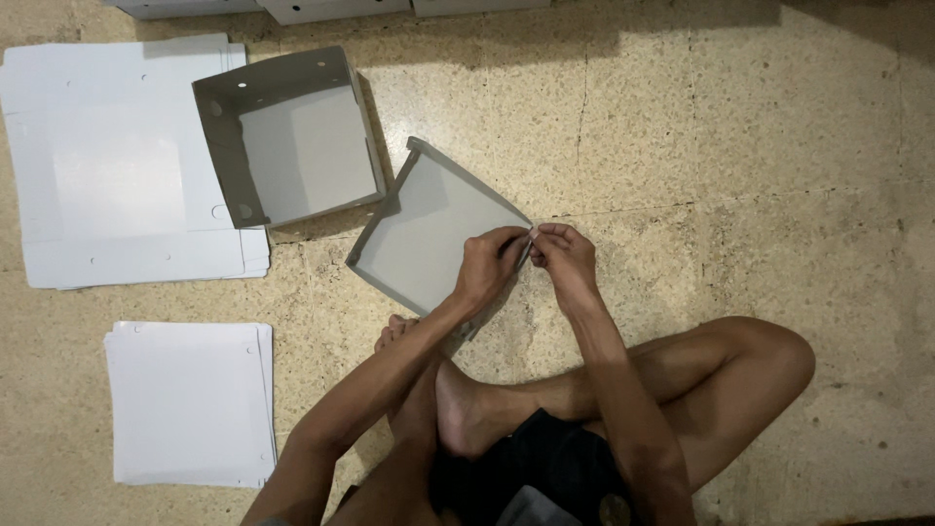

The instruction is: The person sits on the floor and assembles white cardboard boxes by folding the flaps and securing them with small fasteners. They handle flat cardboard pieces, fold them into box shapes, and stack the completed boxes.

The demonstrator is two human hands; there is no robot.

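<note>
A shallow grey cardboard box lid [419, 234] lies tilted on the speckled floor in front of my crossed legs. My left hand [487, 268] grips its right corner from inside, fingers curled over the wall. My right hand [563, 258] pinches the same corner from outside, fingertips meeting the left hand at the edge. Both hands are closed on the folded corner flap.
A deeper grey folded box [287, 136] stands at upper left, resting partly on a stack of flat white cardboard sheets [107, 166]. A smaller stack of white sheets [190, 404] lies at lower left. More white box edges [331, 10] line the top.
</note>
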